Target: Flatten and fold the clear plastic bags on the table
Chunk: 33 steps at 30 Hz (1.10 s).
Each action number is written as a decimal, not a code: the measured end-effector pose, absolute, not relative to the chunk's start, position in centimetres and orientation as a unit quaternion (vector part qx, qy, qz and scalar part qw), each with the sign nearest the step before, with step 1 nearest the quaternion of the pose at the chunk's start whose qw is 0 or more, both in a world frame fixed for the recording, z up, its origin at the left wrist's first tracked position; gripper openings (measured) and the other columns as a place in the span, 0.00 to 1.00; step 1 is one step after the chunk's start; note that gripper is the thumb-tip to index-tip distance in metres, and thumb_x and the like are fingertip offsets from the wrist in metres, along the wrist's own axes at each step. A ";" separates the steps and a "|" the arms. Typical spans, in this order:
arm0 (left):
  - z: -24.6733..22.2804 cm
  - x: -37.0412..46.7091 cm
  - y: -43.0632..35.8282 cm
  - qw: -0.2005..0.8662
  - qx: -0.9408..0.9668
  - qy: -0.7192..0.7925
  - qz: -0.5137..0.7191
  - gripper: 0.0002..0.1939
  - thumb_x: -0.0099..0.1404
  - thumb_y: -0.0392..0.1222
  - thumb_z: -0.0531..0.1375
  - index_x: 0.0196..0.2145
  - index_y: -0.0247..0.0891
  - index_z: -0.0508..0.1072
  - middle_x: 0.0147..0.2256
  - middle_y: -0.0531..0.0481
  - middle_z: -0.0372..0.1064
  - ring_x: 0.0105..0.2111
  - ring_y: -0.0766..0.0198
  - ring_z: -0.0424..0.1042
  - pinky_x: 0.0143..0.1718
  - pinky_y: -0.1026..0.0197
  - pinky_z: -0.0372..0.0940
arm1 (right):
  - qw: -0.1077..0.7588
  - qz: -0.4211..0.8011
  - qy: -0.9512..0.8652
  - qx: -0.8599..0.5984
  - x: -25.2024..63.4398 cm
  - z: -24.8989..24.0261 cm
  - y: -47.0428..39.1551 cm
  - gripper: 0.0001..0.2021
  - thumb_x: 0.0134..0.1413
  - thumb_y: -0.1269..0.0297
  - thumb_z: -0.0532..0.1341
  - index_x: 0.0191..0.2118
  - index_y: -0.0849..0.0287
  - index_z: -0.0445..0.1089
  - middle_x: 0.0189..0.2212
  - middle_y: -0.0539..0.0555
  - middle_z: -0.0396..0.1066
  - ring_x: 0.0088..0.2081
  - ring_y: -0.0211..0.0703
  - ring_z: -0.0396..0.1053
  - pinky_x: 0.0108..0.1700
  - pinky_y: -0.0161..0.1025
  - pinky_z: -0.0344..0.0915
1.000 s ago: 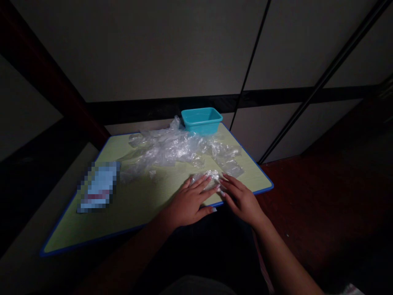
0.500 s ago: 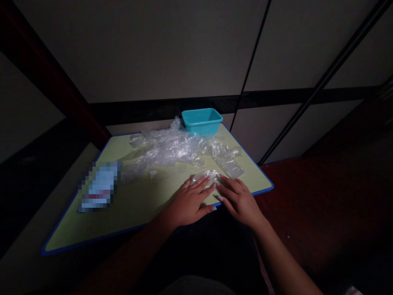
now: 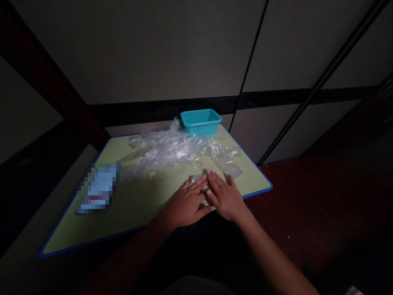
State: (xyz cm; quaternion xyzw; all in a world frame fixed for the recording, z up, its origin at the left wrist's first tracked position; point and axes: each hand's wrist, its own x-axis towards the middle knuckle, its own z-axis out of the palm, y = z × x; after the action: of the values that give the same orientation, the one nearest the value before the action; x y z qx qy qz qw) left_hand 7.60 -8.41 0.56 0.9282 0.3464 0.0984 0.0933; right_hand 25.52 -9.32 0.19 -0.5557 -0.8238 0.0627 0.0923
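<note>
Near the table's front edge, my left hand lies flat with its fingers stretched out over a clear plastic bag. My right hand rests beside it, palm down and fingers extended, its fingertips close to those of the left. Most of that bag is hidden under the two hands; only a shiny piece shows at the left fingertips. Beyond the hands spreads a heap of crumpled clear plastic bags, reaching right to a bag just past my right fingers.
A turquoise plastic basin stands at the table's back, against the heap. On the left lies a pixelated light-blue packet. The yellowish table has a blue rim. Behind it rise cabinet panels; dark red floor is at right.
My right hand has slid left across the small bag, up to the left fingertips, covering more of the plastic. My left hand stays almost in place.
</note>
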 end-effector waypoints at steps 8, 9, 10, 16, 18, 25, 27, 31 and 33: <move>1.3 7.2 -8.5 0.076 0.916 0.328 0.216 0.12 0.67 0.46 0.56 0.44 0.42 0.75 0.58 0.45 0.63 0.64 0.50 0.49 0.62 0.42 0.45 | 0.078 0.071 -0.824 -0.557 25.4 0.1 -9.2 0.30 0.67 0.52 0.38 0.68 0.62 0.42 0.67 0.55 0.43 0.67 0.46 0.42 0.66 0.59 0.34; 1.5 7.0 -8.3 0.076 0.906 0.327 0.256 0.10 0.66 0.44 0.56 0.41 0.41 0.75 0.55 0.44 0.66 0.61 0.50 0.54 0.61 0.43 0.48 | 0.078 0.068 -0.825 -0.556 25.4 0.1 -9.2 0.30 0.66 0.51 0.39 0.68 0.61 0.42 0.67 0.55 0.42 0.67 0.46 0.42 0.66 0.59 0.34; 1.8 6.7 -8.0 0.078 0.891 0.335 0.295 0.09 0.66 0.43 0.56 0.39 0.40 0.75 0.51 0.43 0.68 0.58 0.50 0.59 0.59 0.44 0.52 | 0.077 0.066 -0.825 -0.555 25.4 0.1 -9.2 0.30 0.66 0.51 0.39 0.68 0.61 0.42 0.67 0.55 0.42 0.67 0.47 0.42 0.65 0.59 0.34; 3.7 5.2 -3.1 0.310 0.764 0.495 0.276 0.12 0.66 0.42 0.49 0.43 0.38 0.67 0.22 0.57 0.60 0.22 0.65 0.64 0.26 0.63 0.63 | 0.077 0.060 -0.826 -0.555 25.3 0.2 -9.2 0.30 0.66 0.51 0.42 0.68 0.59 0.41 0.67 0.57 0.43 0.67 0.50 0.43 0.65 0.60 0.35; 4.2 4.9 -1.1 0.438 0.747 0.477 0.151 0.13 0.65 0.39 0.48 0.45 0.38 0.66 0.19 0.60 0.55 0.17 0.68 0.59 0.19 0.67 0.57 | 0.076 0.056 -0.826 -0.555 25.3 0.2 -9.2 0.30 0.66 0.51 0.42 0.68 0.59 0.42 0.67 0.57 0.44 0.67 0.50 0.43 0.65 0.60 0.36; 5.6 5.2 2.1 0.508 0.742 0.436 -0.036 0.21 0.52 0.31 0.51 0.44 0.41 0.66 0.18 0.59 0.56 0.14 0.69 0.59 0.15 0.69 0.53 | 0.069 0.055 -0.827 -0.555 25.3 0.2 -9.3 0.30 0.65 0.51 0.42 0.68 0.61 0.44 0.67 0.58 0.44 0.67 0.49 0.43 0.65 0.59 0.36; 5.8 5.6 2.3 0.507 0.737 0.442 -0.065 0.21 0.51 0.31 0.51 0.44 0.41 0.66 0.17 0.60 0.56 0.13 0.69 0.59 0.15 0.69 0.53 | 0.068 0.056 -0.827 -0.555 25.3 0.2 -9.2 0.30 0.65 0.51 0.42 0.68 0.62 0.44 0.67 0.58 0.44 0.67 0.49 0.43 0.65 0.60 0.36; 6.4 6.4 2.4 0.515 0.724 0.445 -0.108 0.23 0.53 0.31 0.50 0.48 0.40 0.64 0.17 0.59 0.59 0.13 0.66 0.62 0.14 0.69 0.56 | 0.071 0.060 -0.827 -0.554 25.4 0.2 -9.2 0.31 0.65 0.51 0.42 0.68 0.63 0.44 0.67 0.59 0.43 0.67 0.48 0.43 0.65 0.60 0.35; 6.5 6.5 2.4 0.517 0.723 0.443 -0.116 0.25 0.54 0.31 0.50 0.51 0.41 0.62 0.17 0.59 0.61 0.13 0.66 0.64 0.15 0.69 0.58 | 0.073 0.061 -0.827 -0.554 25.4 0.1 -9.2 0.30 0.65 0.51 0.42 0.68 0.62 0.44 0.67 0.59 0.43 0.67 0.48 0.43 0.65 0.60 0.34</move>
State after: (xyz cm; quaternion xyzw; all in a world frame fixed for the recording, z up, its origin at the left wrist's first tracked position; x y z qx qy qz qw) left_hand 6.55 2.36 6.47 0.7231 0.4426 -0.1164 0.5175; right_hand 25.38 -9.23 0.15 -0.5545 -0.8268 0.0609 0.0730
